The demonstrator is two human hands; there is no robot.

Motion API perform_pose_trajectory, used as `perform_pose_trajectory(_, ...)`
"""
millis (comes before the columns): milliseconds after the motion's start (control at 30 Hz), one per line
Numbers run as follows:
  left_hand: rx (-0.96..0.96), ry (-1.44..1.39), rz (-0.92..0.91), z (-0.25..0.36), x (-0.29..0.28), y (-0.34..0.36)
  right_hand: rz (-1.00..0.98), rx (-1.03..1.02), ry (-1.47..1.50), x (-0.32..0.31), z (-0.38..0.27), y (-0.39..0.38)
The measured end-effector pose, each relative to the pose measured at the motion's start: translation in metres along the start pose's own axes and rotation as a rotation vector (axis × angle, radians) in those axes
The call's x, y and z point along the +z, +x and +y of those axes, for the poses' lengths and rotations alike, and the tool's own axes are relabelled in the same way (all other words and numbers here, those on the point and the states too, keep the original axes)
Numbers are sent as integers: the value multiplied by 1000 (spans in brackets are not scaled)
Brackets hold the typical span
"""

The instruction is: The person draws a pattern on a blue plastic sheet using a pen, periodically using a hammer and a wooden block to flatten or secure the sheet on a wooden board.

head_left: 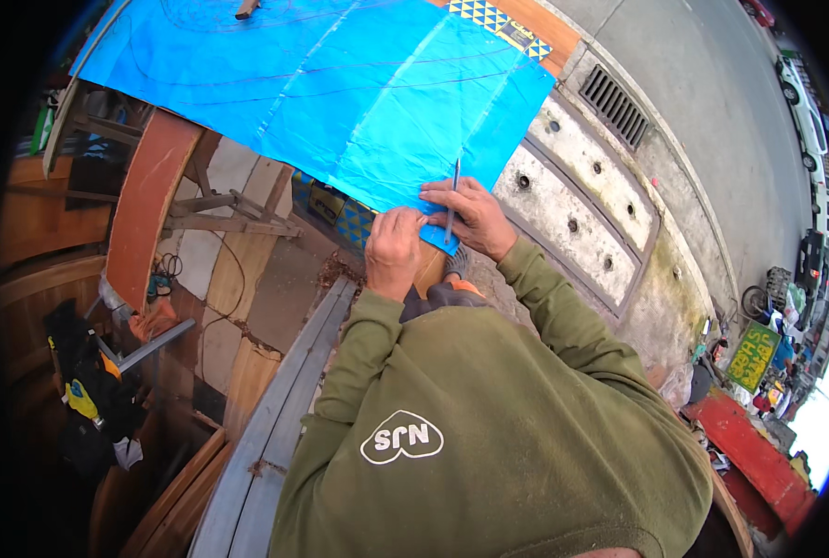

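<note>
A bright blue sheet (386,102) with pale crease lines covers the work surface ahead of me. My right hand (475,216) is closed at the sheet's near right corner. Its fingers hold a slim grey pen-like stick (455,177), which lies lengthwise and tapers at the far end. My left hand (394,251) is closed in a pinch at the sheet's near edge, its fingertips close to those of my right. Whatever sits in that pinch is too small to make out. Thin dark strands (275,93) run across the sheet.
Patterned blue and yellow board (349,219) shows below the sheet's edge. Grey metal bars (289,414) stand left of my body. A reddish-brown panel (149,209) and wooden frames are farther left. On the right lie concrete covers (572,223), a drain grate (614,105) and a road.
</note>
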State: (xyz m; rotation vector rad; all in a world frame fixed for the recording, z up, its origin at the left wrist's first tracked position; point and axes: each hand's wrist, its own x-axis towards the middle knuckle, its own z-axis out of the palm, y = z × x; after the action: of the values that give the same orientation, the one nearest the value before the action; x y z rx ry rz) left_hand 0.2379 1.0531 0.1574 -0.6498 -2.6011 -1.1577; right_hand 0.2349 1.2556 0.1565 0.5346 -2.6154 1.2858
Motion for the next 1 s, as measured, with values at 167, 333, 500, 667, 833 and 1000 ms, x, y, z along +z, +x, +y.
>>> perform_pose_trajectory(167,-29,-21,-20,4,0,-6,-46,-63,47,-10,0,1)
perform_pose_trajectory(333,-86,-8,53,16,-1,-8,-38,353,403,-28,-13,15)
perform_pose_trajectory(500,-36,81,79,17,-5,-13,207,156,89,-31,-22,29)
perform_pose_trajectory(667,-86,2,52,9,-13,-14,254,175,222,-12,-30,101)
perform_pose_trajectory(833,-121,-146,-43,0,-21,0,205,256,451,47,0,262)
perform_pose_trajectory(1000,-131,-287,-182,-16,-31,16,190,337,122,126,22,427)
